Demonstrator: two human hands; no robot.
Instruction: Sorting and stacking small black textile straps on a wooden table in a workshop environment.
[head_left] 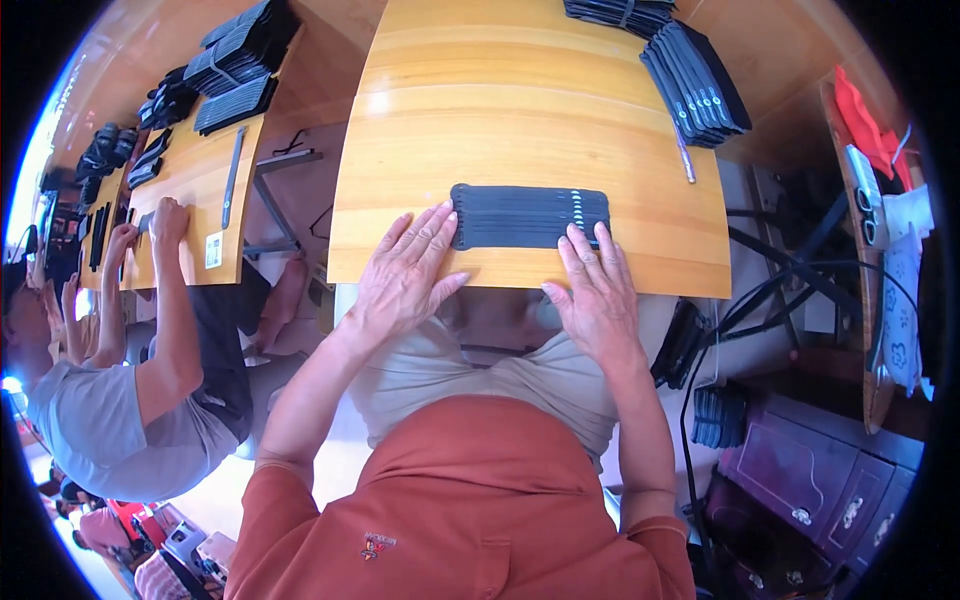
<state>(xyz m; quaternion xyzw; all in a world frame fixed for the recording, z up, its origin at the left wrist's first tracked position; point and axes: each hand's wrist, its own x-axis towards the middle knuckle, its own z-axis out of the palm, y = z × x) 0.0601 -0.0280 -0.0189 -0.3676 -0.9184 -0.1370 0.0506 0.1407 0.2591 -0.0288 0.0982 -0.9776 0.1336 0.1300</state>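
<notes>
A row of flat black strips (520,217) with rounded left ends lies on the wooden table (520,110), each strip overlapping its neighbour. Small pale marks line up near the right end of the row. My left hand (405,270) rests flat with its fingers stretched out, the fingertips at the row's left end. At the near right corner, the fingertips of my right hand (598,290) touch the strips. Its fingers are also straight, and neither hand grips anything.
Grey-black strip bundles (695,85) sit at the table's far right, beside a pen (685,160). To the left, a person (130,400) works at another table (200,190) with stacked black pieces (235,70). Scissors (866,215) and a red cloth (865,125) are at the right.
</notes>
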